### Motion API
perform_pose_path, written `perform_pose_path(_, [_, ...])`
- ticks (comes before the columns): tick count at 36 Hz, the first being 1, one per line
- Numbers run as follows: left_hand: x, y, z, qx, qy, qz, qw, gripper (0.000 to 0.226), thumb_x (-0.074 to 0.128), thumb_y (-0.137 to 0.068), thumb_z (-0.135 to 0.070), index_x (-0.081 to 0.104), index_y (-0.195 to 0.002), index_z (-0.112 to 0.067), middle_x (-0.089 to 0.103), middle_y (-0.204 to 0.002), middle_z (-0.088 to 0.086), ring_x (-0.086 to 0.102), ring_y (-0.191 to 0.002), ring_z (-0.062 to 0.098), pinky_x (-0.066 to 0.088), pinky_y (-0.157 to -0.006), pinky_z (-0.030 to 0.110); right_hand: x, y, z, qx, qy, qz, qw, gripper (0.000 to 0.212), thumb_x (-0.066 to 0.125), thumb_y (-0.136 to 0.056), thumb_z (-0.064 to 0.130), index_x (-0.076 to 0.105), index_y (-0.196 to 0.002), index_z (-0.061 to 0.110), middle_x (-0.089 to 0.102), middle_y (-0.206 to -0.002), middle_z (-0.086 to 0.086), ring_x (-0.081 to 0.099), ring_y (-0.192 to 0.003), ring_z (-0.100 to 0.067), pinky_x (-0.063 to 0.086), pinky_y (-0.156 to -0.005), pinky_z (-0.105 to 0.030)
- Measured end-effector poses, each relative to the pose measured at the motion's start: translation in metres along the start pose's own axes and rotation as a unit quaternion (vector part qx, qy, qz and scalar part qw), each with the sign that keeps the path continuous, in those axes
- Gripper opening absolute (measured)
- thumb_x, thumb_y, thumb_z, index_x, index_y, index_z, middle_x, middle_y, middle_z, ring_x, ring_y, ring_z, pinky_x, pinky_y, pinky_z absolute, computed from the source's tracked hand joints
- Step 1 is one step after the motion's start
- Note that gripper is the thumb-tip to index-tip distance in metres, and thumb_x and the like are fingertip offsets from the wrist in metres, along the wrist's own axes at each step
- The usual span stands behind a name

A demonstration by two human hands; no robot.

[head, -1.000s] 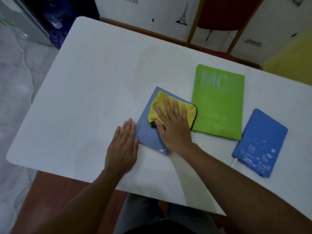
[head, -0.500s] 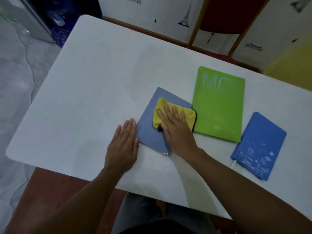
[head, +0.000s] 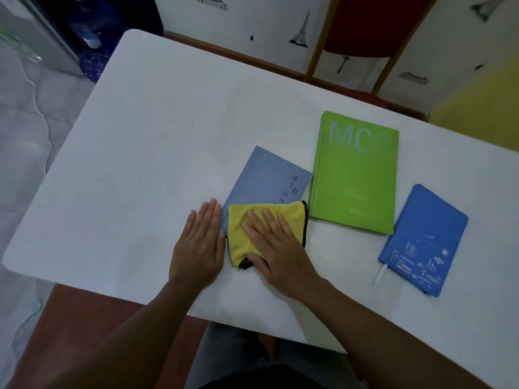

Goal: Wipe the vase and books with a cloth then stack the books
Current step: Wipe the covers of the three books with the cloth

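Note:
A grey-blue book [head: 266, 178] lies tilted on the white table [head: 140, 164]. My right hand [head: 276, 248] presses a yellow cloth [head: 241, 234] flat onto the book's near end, fingers spread on top. My left hand [head: 200, 248] lies flat on the table, fingertips against the book's left edge. To the right lies a green book [head: 355, 175] marked "MC", and further right a bright blue notebook [head: 424, 240] with a white ribbon. No vase is in view.
The table's near edge runs just below my hands, with my lap under it. A red chair [head: 362, 29] with a wooden frame stands behind the far edge. Blue water bottles [head: 90, 51] stand on the floor at the far left.
My right hand has slid the yellow cloth from the book's upper part down to its near end, uncovering the printed characters. My left hand has stayed beside the book.

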State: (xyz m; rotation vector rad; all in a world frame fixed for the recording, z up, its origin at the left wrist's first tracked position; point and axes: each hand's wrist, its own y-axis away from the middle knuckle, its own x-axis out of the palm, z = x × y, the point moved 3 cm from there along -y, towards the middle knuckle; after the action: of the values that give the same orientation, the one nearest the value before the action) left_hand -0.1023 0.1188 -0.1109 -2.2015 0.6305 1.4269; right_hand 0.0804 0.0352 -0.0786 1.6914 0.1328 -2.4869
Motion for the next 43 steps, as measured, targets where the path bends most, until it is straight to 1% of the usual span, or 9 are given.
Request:
perform_pose_path(9, [0.0, 0.0, -0.003, -0.005, -0.001, -0.014, 1.0, 0.056, 0.037, -0.109, -0.025, 0.034, -0.158, 0.0, 0.033, -0.166, 0.016, 0.032, -0.155, 0.029, 0.028, -0.127, 0.05, -0.011, -0.008, -0.018, -0.091, 0.093, 0.039, 0.991, 0.057, 0.037, -0.111, 0.032, 0.022, -0.162, 0.011, 0.014, -0.172, -0.007, 0.009, -0.159, -0.03, 0.019, -0.127, -0.051])
perform_pose_path(14, [0.001, 0.0, -0.002, -0.004, 0.001, -0.023, 1.0, 0.056, 0.039, -0.108, -0.024, 0.035, -0.158, 0.001, 0.035, -0.165, 0.017, 0.034, -0.154, 0.03, 0.03, -0.126, 0.051, -0.008, 0.03, -0.017, -0.148, 0.013, 0.032, 0.988, 0.058, 0.046, -0.102, -0.006, 0.031, -0.158, 0.002, 0.024, -0.168, -0.014, 0.016, -0.158, -0.035, 0.022, -0.126, -0.053])
perform_pose_path(18, [0.001, -0.002, -0.003, -0.003, -0.004, -0.031, 1.0, 0.054, 0.041, -0.108, -0.022, 0.037, -0.156, 0.002, 0.038, -0.163, 0.019, 0.037, -0.153, 0.033, 0.033, -0.124, 0.053, -0.021, 0.042, -0.024, -0.137, -0.064, 0.05, 0.987, 0.052, 0.046, -0.103, -0.01, 0.04, -0.154, 0.001, 0.03, -0.165, -0.019, 0.023, -0.156, -0.031, 0.024, -0.126, -0.05])
perform_pose_path(26, [0.002, -0.029, 0.004, 0.024, -0.017, 0.011, 0.999, 0.056, 0.04, -0.109, -0.021, 0.031, -0.159, 0.001, 0.033, -0.166, 0.018, 0.029, -0.156, 0.033, 0.027, -0.126, 0.054, -0.076, -0.03, -0.042, 0.053, -0.129, -0.2, 0.97, 0.056, 0.043, -0.093, -0.024, 0.047, -0.146, -0.007, 0.037, -0.159, -0.025, 0.039, -0.149, -0.035, 0.04, -0.119, -0.042])
perform_pose_path(29, [0.004, -0.036, 0.005, 0.029, -0.014, 0.018, 0.999, 0.056, 0.039, -0.109, -0.022, 0.03, -0.16, 0.0, 0.031, -0.167, 0.016, 0.027, -0.157, 0.031, 0.022, -0.129, 0.051, -0.064, -0.06, -0.041, 0.046, -0.101, -0.173, 0.979, 0.052, 0.047, -0.096, -0.014, 0.05, -0.146, -0.004, 0.042, -0.158, -0.021, 0.039, -0.149, -0.038, 0.043, -0.114, -0.054])
perform_pose_path(31, [0.005, -0.036, 0.005, 0.035, -0.007, -0.001, 0.999, 0.054, 0.044, -0.108, -0.019, 0.035, -0.157, 0.001, 0.035, -0.165, 0.017, 0.029, -0.156, 0.031, 0.024, -0.128, 0.052, -0.037, -0.067, -0.032, 0.0, -0.051, -0.096, 0.994, 0.045, 0.049, -0.103, 0.008, 0.051, -0.147, 0.002, 0.045, -0.158, -0.017, 0.037, -0.149, -0.039, 0.037, -0.115, -0.06])
perform_pose_path(35, [0.007, -0.035, 0.004, 0.027, 0.005, -0.008, 1.0, 0.052, 0.04, -0.109, -0.024, 0.041, -0.155, -0.001, 0.037, -0.165, 0.016, 0.029, -0.157, 0.029, 0.026, -0.127, 0.054, -0.01, -0.065, -0.023, -0.002, 0.029, 0.005, 1.0, 0.063, 0.047, -0.104, 0.052, 0.034, -0.16, 0.026, 0.023, -0.17, 0.0, 0.014, -0.159, -0.027, 0.016, -0.126, -0.054])
perform_pose_path(39, [0.006, -0.037, 0.003, 0.014, 0.002, -0.003, 1.0, 0.057, 0.039, -0.11, -0.033, 0.036, -0.158, -0.003, 0.036, -0.165, 0.014, 0.029, -0.157, 0.028, 0.025, -0.128, 0.051, -0.022, -0.079, -0.045, 0.015, 0.044, 0.034, 0.998, 0.07, 0.044, -0.099, 0.062, 0.024, -0.162, 0.035, 0.013, -0.172, 0.007, 0.006, -0.16, -0.024, 0.008, -0.127, -0.052])
perform_pose_path(43, [0.007, -0.037, 0.004, 0.007, -0.002, 0.008, 1.0, 0.059, 0.04, -0.11, -0.035, 0.032, -0.16, -0.004, 0.034, -0.166, 0.013, 0.028, -0.157, 0.028, 0.025, -0.128, 0.05, -0.04, -0.117, -0.087, 0.117, 0.02, 0.042, 0.992, 0.063, 0.035, -0.104, 0.057, 0.02, -0.162, 0.038, 0.006, -0.173, 0.009, 0.0, -0.16, -0.026, 0.002, -0.128, -0.051])
